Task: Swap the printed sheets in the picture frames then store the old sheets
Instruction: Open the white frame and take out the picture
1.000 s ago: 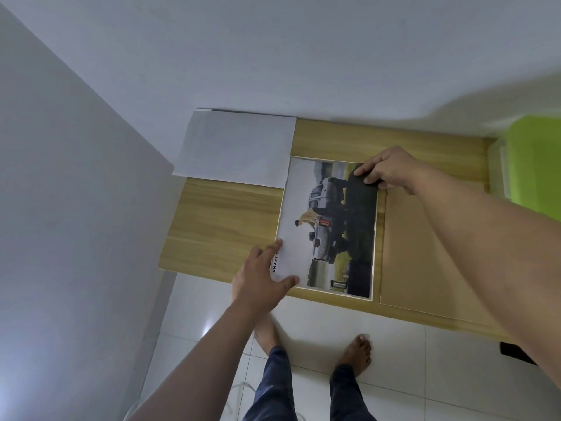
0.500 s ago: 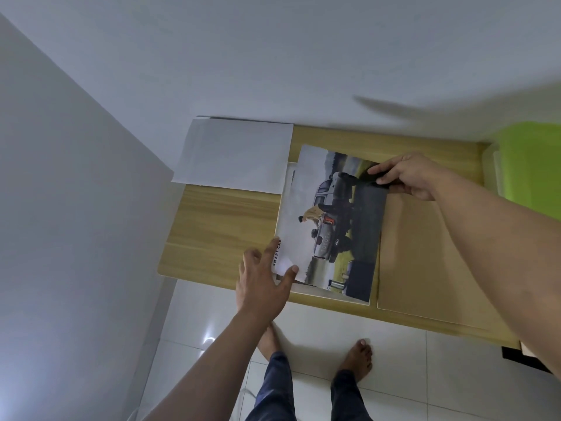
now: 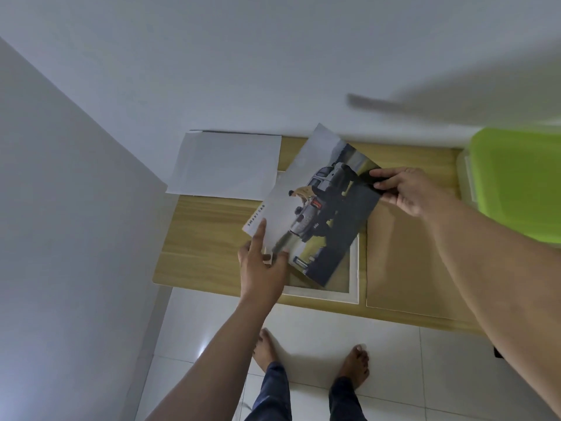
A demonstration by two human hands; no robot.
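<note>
Fingers point(image 3: 383, 186) of right hand point(image 3: 408, 191) pinch thin rectangular print point(image 3: 318, 208); left hand point(image 3: 261, 268) touches its edge, fingers straight.

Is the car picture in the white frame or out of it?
Out. The car picture is lifted, tilted above the white frame, its edge pinched by the right hand.

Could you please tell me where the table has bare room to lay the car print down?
Widest bare wood: the table left of the frame, between the white sheet and the near edge. A narrow strip runs along the wall past the sheet. The right is crowded: frame, brown board, green box.
</note>
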